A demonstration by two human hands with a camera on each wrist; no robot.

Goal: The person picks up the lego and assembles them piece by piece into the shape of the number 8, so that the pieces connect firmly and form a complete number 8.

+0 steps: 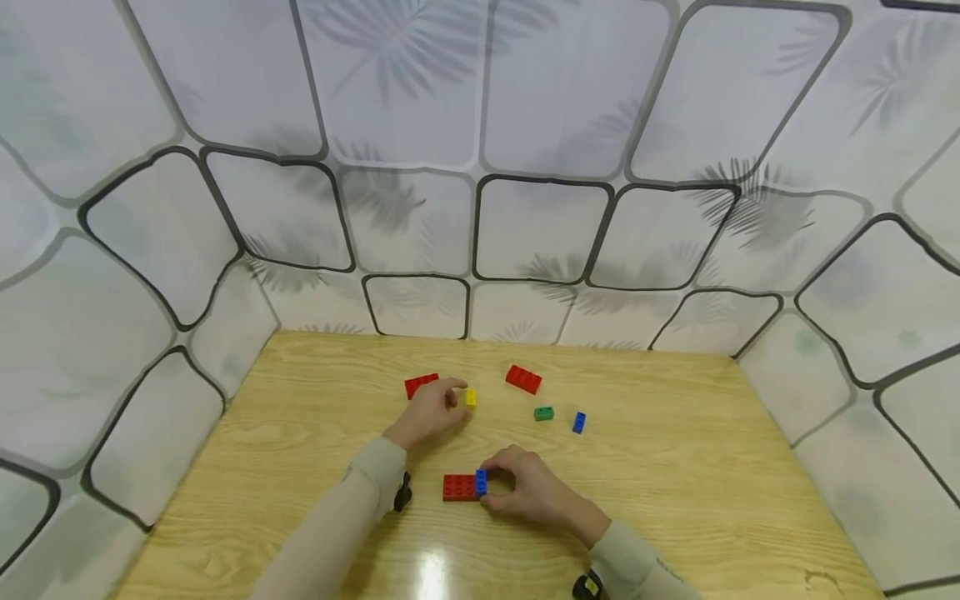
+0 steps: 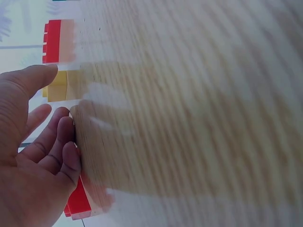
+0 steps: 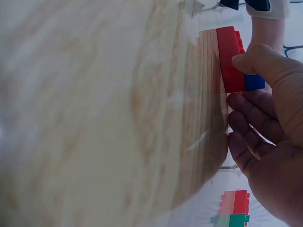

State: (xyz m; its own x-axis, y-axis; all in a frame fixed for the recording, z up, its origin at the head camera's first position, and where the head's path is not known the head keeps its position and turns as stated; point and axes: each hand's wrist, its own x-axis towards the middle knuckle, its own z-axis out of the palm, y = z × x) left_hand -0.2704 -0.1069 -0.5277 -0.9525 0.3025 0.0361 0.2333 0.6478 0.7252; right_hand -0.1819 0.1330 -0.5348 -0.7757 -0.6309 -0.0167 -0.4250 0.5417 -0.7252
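Observation:
A red brick [image 1: 458, 487] lies on the table in front of the person, with a small blue brick [image 1: 481, 482] across the studs at its right end. The right hand [image 1: 536, 489] pinches the blue brick between thumb and fingers; in the right wrist view the thumb [image 3: 251, 60] also lies against the red brick [image 3: 229, 52]. Farther back, the left hand [image 1: 435, 410] reaches round a small yellow brick [image 1: 471, 399], thumb and forefinger spread on either side of it. In the left wrist view the yellow brick [image 2: 57, 86] stands on the table between that thumb and the fingers.
A red brick [image 1: 421, 384] lies behind the left hand, partly hidden. Another red brick [image 1: 523, 379] lies at the back, near a small green brick [image 1: 543, 413] and a second small blue brick [image 1: 579, 422]. Patterned cloth walls [image 1: 543, 229] surround the wooden table [image 1: 675, 467].

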